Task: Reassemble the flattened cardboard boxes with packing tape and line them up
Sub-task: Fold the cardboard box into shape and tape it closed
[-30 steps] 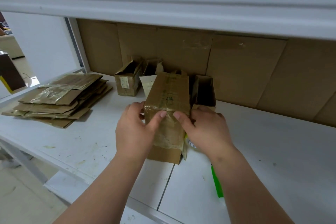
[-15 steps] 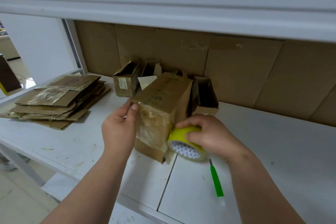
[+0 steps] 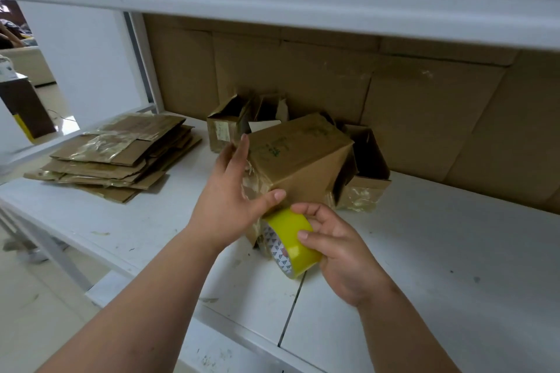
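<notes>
Two bare forearms, sleeveless in view, hands [image 3: 230,200] without gloves, rings or watch

A single head-worn view looks forward and down, close over the white shelf [image 3: 439,251] (wide-angle, edges bowed)

assembled boxes [image 3: 300,157]: 4 | tape rolls [image 3: 292,241]: 1 | flat-box stacks [image 3: 118,157]: 1 | hands [image 3: 230,200]: 2
</notes>
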A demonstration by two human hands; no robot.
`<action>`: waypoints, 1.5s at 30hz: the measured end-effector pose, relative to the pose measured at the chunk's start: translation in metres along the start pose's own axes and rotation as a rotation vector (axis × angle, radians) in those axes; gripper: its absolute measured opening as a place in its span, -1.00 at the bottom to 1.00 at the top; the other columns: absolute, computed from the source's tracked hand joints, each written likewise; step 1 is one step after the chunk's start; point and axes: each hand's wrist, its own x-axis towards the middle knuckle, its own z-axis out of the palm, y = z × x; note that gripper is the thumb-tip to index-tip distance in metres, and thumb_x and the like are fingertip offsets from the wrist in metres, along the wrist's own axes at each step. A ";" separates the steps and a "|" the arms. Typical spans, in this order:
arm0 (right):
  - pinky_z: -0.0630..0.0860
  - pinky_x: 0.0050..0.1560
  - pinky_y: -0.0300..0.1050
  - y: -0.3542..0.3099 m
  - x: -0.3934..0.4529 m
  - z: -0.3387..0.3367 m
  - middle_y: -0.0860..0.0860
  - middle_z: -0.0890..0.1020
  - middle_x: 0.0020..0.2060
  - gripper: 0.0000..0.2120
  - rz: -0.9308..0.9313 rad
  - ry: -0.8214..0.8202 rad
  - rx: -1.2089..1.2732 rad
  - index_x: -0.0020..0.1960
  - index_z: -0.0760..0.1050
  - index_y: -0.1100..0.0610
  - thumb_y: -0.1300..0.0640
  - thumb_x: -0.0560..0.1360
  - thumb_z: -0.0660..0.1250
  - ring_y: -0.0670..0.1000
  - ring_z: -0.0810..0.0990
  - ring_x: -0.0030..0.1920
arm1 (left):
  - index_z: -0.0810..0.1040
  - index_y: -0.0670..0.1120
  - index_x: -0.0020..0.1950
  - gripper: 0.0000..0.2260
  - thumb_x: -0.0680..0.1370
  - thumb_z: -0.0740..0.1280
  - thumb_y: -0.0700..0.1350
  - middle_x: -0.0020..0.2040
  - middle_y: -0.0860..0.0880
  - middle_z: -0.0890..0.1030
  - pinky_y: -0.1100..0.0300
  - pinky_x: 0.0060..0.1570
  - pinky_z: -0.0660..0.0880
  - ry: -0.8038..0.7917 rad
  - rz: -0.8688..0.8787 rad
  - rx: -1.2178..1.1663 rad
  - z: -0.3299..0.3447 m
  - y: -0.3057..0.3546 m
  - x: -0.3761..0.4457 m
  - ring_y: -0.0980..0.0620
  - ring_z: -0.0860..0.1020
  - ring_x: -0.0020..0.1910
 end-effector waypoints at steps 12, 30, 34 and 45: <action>0.50 0.22 0.01 0.016 -0.005 0.014 0.02 0.69 0.07 -0.51 0.022 0.000 -0.056 0.36 0.37 0.08 0.17 0.44 0.31 0.02 0.63 0.12 | 0.20 0.19 0.54 -0.18 0.34 0.40 0.34 0.55 0.13 0.28 0.00 0.44 0.33 0.028 -0.048 -0.181 0.000 -0.011 0.011 0.17 0.27 0.50; 0.51 0.24 -0.02 0.020 -0.005 0.022 0.00 0.69 0.09 -0.59 0.113 0.141 -0.219 0.27 0.47 -0.03 0.39 0.58 0.20 0.00 0.64 0.14 | 0.41 -0.09 -0.07 -0.65 0.43 0.54 0.03 -0.29 0.06 0.56 0.16 -0.29 0.36 0.369 -0.383 -0.320 0.016 0.011 -0.020 0.11 0.50 -0.32; 0.55 0.18 -0.08 0.020 -0.004 0.022 0.01 0.69 0.09 -0.60 0.119 0.111 -0.225 0.34 0.41 0.02 0.36 0.59 0.24 0.00 0.64 0.14 | 0.53 -0.10 -0.14 -0.80 0.44 0.53 -0.07 -0.06 0.13 0.66 0.16 -0.06 0.51 0.292 -0.424 -0.368 0.024 0.006 -0.034 0.13 0.61 -0.05; 0.48 0.10 -0.10 0.005 -0.021 -0.027 -0.10 0.51 0.06 -0.81 -0.023 0.579 -1.101 0.11 0.48 -0.02 0.03 0.51 0.36 -0.03 0.54 0.05 | 0.61 -0.10 -0.33 -0.80 0.50 0.47 -0.16 -0.03 0.16 0.62 0.19 -0.07 0.41 0.302 -0.505 -0.494 0.035 0.008 -0.039 0.08 0.58 -0.04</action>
